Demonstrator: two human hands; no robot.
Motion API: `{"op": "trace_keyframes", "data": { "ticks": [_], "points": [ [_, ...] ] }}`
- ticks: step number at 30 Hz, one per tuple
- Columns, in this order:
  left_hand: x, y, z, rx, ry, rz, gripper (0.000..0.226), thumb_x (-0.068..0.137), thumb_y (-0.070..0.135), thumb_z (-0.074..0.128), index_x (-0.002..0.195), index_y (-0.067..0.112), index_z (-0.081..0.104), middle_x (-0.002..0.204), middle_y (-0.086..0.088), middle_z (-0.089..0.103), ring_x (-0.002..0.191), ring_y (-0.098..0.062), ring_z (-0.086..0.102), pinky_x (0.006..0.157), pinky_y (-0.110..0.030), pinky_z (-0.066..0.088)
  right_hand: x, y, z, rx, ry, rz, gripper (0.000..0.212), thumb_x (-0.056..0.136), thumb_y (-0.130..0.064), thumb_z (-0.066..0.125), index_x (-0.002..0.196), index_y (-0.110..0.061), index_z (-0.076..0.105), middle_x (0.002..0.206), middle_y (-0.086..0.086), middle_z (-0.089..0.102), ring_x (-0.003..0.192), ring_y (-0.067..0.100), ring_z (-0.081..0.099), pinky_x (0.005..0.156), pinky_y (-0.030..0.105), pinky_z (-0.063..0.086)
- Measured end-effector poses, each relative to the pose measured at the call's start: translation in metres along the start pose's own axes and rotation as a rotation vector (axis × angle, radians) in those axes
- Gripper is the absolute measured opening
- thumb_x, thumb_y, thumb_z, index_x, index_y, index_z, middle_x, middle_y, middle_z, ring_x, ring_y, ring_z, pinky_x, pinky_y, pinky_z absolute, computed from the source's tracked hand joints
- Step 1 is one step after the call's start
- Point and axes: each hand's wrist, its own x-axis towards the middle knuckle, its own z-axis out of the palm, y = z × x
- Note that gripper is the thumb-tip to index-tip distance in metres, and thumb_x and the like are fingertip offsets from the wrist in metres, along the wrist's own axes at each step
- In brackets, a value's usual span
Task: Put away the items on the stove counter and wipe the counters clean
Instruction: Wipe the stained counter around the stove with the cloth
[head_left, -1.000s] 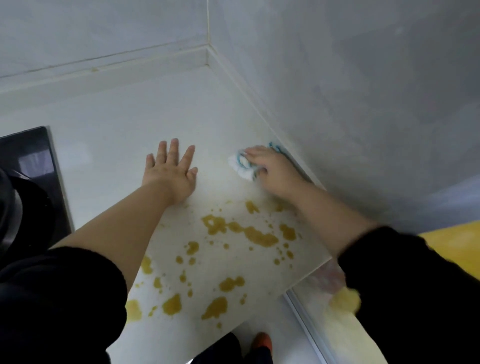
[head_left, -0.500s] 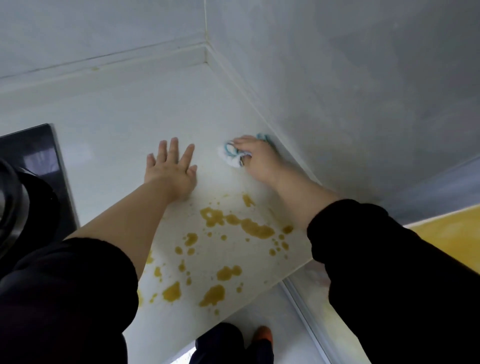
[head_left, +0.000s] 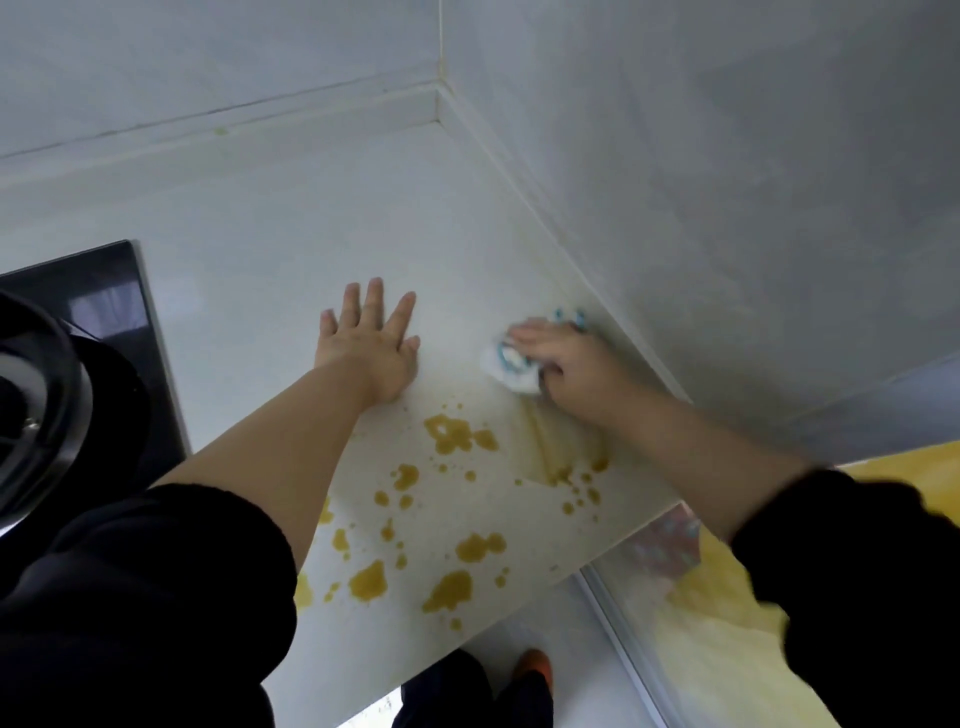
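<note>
Stains (head_left: 457, 436) dotted the counter (head_left: 260, 234). Left hand (head_left: 369, 353) lay flat, fingers spread; at its 3 o'clock, right hand (head_left: 566, 364) gripped a cloth (head_left: 506, 364).

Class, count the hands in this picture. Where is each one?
2. The left hand lies flat on the counter; the right hand holds a cloth near the wall. None seems hidden.
</note>
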Motion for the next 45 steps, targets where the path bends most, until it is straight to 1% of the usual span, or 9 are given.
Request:
{"op": "trace_keyframes", "data": {
  "ticks": [4, 11, 20, 27, 31, 35, 39, 42, 45],
  "points": [
    [0.0, -0.002, 0.002, -0.016, 0.0, 0.004, 0.057, 0.099, 0.044, 0.012, 0.149, 0.033, -0.013, 0.156, -0.004, -0.023, 0.143, -0.026, -0.021, 0.117, -0.048, -0.004, 0.051, -0.023, -0.003, 0.097, 0.094, 0.069, 0.037, 0.082, 0.002, 0.049, 0.117, 0.009, 0.06, 0.125, 0.025, 0.057, 0.12, 0.029, 0.051, 0.096, -0.005, 0.013],
    [-0.007, -0.019, -0.003, -0.013, -0.004, 0.093, 0.059, 0.098, 0.052, 0.013, 0.149, 0.034, -0.012, 0.156, 0.0, -0.023, 0.144, -0.022, -0.021, 0.117, -0.048, -0.002, -0.039, -0.013, 0.015, -0.079, 0.008, -0.039, 0.056, 0.078, -0.005, 0.04, 0.133, -0.01, 0.052, 0.141, 0.003, 0.047, 0.133, 0.011, 0.035, 0.114, 0.017, 0.008],
    [-0.028, -0.099, 0.009, -0.054, 0.038, -0.145, 0.067, 0.094, 0.06, 0.011, 0.149, 0.031, -0.014, 0.157, -0.004, -0.022, 0.144, -0.028, -0.02, 0.117, -0.049, 0.0, 0.142, -0.046, 0.022, -0.308, 0.151, 0.179, 0.05, 0.088, -0.008, 0.046, 0.138, -0.014, 0.04, 0.142, 0.005, 0.041, 0.134, 0.02, 0.034, 0.108, 0.038, 0.018],
    [-0.034, -0.11, 0.017, -0.071, 0.066, -0.159, 0.064, 0.095, 0.058, 0.01, 0.149, 0.033, -0.013, 0.157, -0.005, -0.022, 0.143, -0.027, -0.021, 0.117, -0.046, -0.004, 0.043, -0.084, 0.061, -0.334, -0.002, -0.455, 0.044, 0.085, -0.018, 0.039, 0.119, 0.001, 0.06, 0.125, 0.016, 0.06, 0.117, 0.029, 0.055, 0.102, 0.041, 0.035],
    [-0.035, -0.112, 0.01, -0.076, 0.026, -0.131, 0.063, 0.097, 0.055, 0.013, 0.149, 0.032, -0.012, 0.157, -0.006, -0.022, 0.143, -0.028, -0.021, 0.117, -0.047, -0.002, 0.067, -0.065, 0.036, -0.289, -0.032, -0.35, 0.038, 0.092, -0.018, 0.042, 0.121, 0.0, 0.058, 0.126, 0.015, 0.059, 0.118, 0.029, 0.054, 0.099, 0.034, 0.029],
    [-0.055, -0.111, -0.004, -0.116, 0.012, -0.06, 0.059, 0.1, 0.041, 0.027, 0.152, 0.022, 0.006, 0.159, -0.006, -0.006, 0.146, -0.026, -0.007, 0.117, -0.043, 0.008, 0.139, -0.068, 0.033, -0.247, 0.003, -0.163, 0.043, 0.079, 0.004, 0.048, 0.121, -0.001, 0.058, 0.129, 0.018, 0.055, 0.12, 0.035, 0.052, 0.099, 0.041, 0.036],
    [-0.096, -0.107, 0.002, -0.096, 0.111, -0.095, 0.053, 0.099, 0.03, 0.034, 0.149, 0.019, 0.022, 0.159, -0.007, 0.004, 0.146, -0.024, -0.003, 0.116, -0.041, 0.006, 0.176, -0.096, 0.044, -0.392, 0.075, -0.128, 0.038, 0.085, -0.006, 0.051, 0.122, -0.01, 0.06, 0.139, 0.014, 0.042, 0.122, 0.033, 0.039, 0.1, 0.035, 0.033],
    [-0.136, -0.105, 0.019, -0.089, 0.191, -0.155, 0.056, 0.098, 0.022, 0.037, 0.151, 0.017, 0.018, 0.16, -0.007, 0.002, 0.147, -0.025, -0.003, 0.117, -0.043, 0.003, 0.181, -0.11, 0.046, -0.491, 0.056, -0.135, 0.032, 0.087, -0.012, 0.05, 0.118, -0.013, 0.059, 0.125, 0.009, 0.044, 0.116, 0.029, 0.039, 0.093, 0.037, 0.04],
    [-0.184, -0.097, 0.046, -0.141, 0.328, -0.237, 0.051, 0.09, 0.02, 0.046, 0.14, 0.01, 0.044, 0.151, -0.015, 0.032, 0.143, -0.032, 0.022, 0.113, -0.049, 0.019, 0.176, -0.127, 0.05, -0.585, -0.005, -0.208, 0.029, 0.09, -0.013, 0.048, 0.117, -0.009, 0.058, 0.123, 0.013, 0.048, 0.114, 0.03, 0.041, 0.095, 0.034, 0.031]
  ]
}}
